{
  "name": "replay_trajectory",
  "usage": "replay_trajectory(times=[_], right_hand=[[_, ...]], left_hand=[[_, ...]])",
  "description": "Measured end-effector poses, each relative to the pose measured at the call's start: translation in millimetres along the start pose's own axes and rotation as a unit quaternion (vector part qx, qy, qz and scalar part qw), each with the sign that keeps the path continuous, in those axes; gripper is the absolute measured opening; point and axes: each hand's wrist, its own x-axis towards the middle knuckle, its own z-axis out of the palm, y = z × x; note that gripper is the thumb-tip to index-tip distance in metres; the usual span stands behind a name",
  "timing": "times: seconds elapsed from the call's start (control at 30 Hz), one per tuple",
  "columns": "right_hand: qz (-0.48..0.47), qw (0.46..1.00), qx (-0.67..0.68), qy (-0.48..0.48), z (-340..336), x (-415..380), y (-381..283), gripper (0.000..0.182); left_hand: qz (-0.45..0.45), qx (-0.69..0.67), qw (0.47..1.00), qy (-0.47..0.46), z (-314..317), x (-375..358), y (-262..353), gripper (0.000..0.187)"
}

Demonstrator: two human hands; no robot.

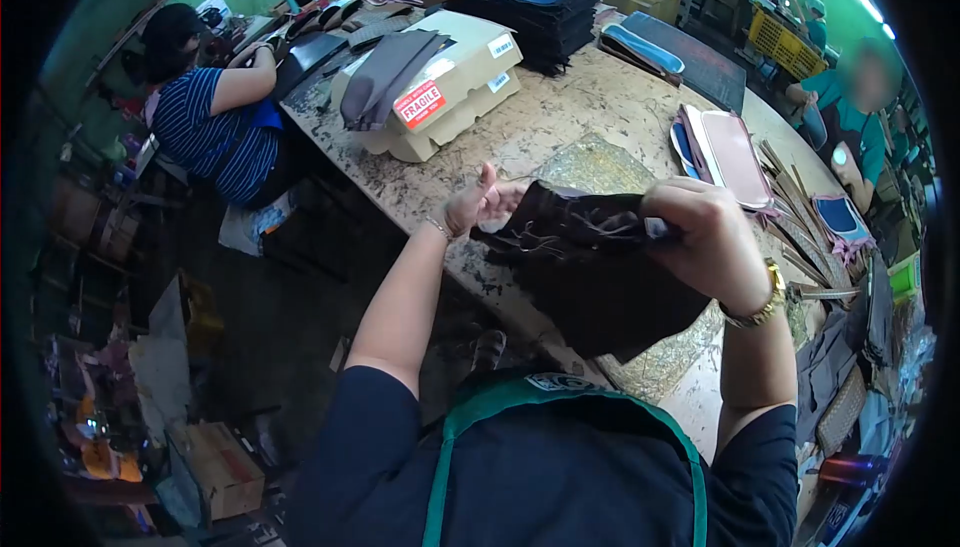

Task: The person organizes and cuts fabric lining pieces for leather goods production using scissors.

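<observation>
A dark brown, limp piece of material (610, 287), perhaps leather or cloth, hangs in front of me over the near edge of the worktable. Loose pale threads show along its upper folded edge. My right hand (705, 232) is closed on the piece's upper right corner. Under those fingers sits a small object with a pale end (655, 228), too small to name. At the piece's upper left end is my left hand (485, 205), thumb raised and fingers apart; some fingertips are hidden at the piece's edge.
The worktable (450, 182) holds a pale carton (470, 97) marked FRAGILE with dark pieces (385, 82) on top. Behind are dark stacked sheets (535, 7). Pink-edged panels (735, 152) and strips (800, 207) lie right. Co-workers sit left (225, 117) and stand right (860, 117).
</observation>
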Motion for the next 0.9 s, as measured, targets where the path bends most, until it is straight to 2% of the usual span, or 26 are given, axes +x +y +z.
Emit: replay_trajectory(times=[0.07,0.13,0.17,0.2,0.27,0.3,0.33,0.4,0.43,0.47,0.5,0.57,0.6,0.63,0.67,0.7,0.73,0.77,0.8,0.83,0.87,0.9], right_hand=[[0.076,0.997,0.015,-0.014,-15.7,1.4,-11.8,0.019],[0.067,0.997,-0.002,0.028,-30.2,4.9,-15.2,0.019],[0.083,0.996,0.020,0.000,-41.8,11.5,-16.9,0.018],[0.104,0.994,0.023,0.009,-47.2,18.2,-19.4,0.020],[0.021,0.998,-0.061,0.007,-61.0,42.1,-24.6,0.022],[0.009,0.998,-0.066,-0.012,-61.9,57.6,-23.5,0.022],[-0.004,0.997,-0.071,-0.029,-62.1,74.2,-19.0,0.021],[-0.021,0.994,-0.095,-0.053,-64.8,111.2,-6.7,0.026],[0.045,0.983,-0.131,-0.121,-67.4,137.3,-11.5,0.034],[0.110,0.962,-0.165,-0.189,-68.1,159.6,-19.8,0.043],[0.109,0.962,-0.165,-0.190,-66.3,179.3,-32.2,0.043],[0.076,0.970,-0.215,-0.080,-60.2,214.7,-50.4,0.038],[0.073,0.971,-0.214,-0.077,-55.6,231.1,-37.7,0.038],[0.068,0.992,-0.100,-0.017,-48.2,253.0,-15.3,0.040],[0.063,0.997,0.018,0.041,-37.9,272.0,3.0,0.042],[0.063,0.997,0.023,0.044,-27.0,286.5,11.2,0.042],[0.072,0.996,-0.020,0.054,-16.7,300.7,16.7,0.045],[0.084,0.992,-0.063,0.063,-5.8,314.1,26.5,0.049],[0.063,0.992,-0.080,0.073,10.7,333.6,50.6,0.055],[0.043,0.991,-0.099,0.084,31.1,355.9,81.0,0.061],[0.002,0.997,-0.038,0.074,53.9,374.2,108.1,0.072],[-0.048,0.990,-0.066,0.114,79.1,389.1,139.9,0.074]], left_hand=[[0.009,-0.014,1.000,0.020,4.4,-8.1,-3.9,0.096],[0.032,-0.055,0.998,0.020,7.3,-9.5,-13.0,0.098],[0.033,-0.056,0.998,0.022,11.1,-11.1,-18.9,0.098],[0.031,-0.152,0.988,0.028,16.7,-11.7,-25.3,0.095],[0.023,-0.339,0.940,0.036,31.4,-11.3,-41.8,0.090],[0.082,-0.485,0.859,-0.142,34.7,-6.8,-54.4,0.082],[0.075,-0.412,0.908,-0.003,62.9,-10.4,-40.6,0.080],[0.095,-0.455,0.877,0.123,95.2,-13.0,-16.2,0.081],[0.096,-0.454,0.877,0.124,80.4,-11.8,-20.4,0.081],[0.147,-0.506,0.849,0.044,59.6,-7.9,-31.7,0.084],[0.197,-0.553,0.809,-0.038,53.4,-10.6,-23.8,0.088],[0.228,-0.470,0.827,0.208,51.6,-32.6,16.5,0.096],[0.329,-0.424,0.838,0.097,50.6,-50.2,43.5,0.096],[0.420,-0.365,0.831,-0.016,42.8,-67.4,66.5,0.098],[0.450,-0.333,0.829,-0.015,26.2,-81.3,82.1,0.083],[0.477,-0.301,0.826,-0.014,9.0,-93.1,97.9,0.070],[0.476,-0.298,0.827,-0.013,-2.9,-103.2,117.1,0.070],[0.465,-0.197,0.852,0.137,-11.7,-110.8,137.2,0.056],[0.439,-0.089,0.849,0.280,-22.1,-112.4,155.7,0.044],[0.431,-0.084,0.844,0.307,-33.5,-108.6,171.6,0.038],[0.420,-0.081,0.840,0.335,-45.1,-103.3,183.2,0.034],[0.397,-0.092,0.839,0.362,-67.1,-96.3,184.9,0.034]])
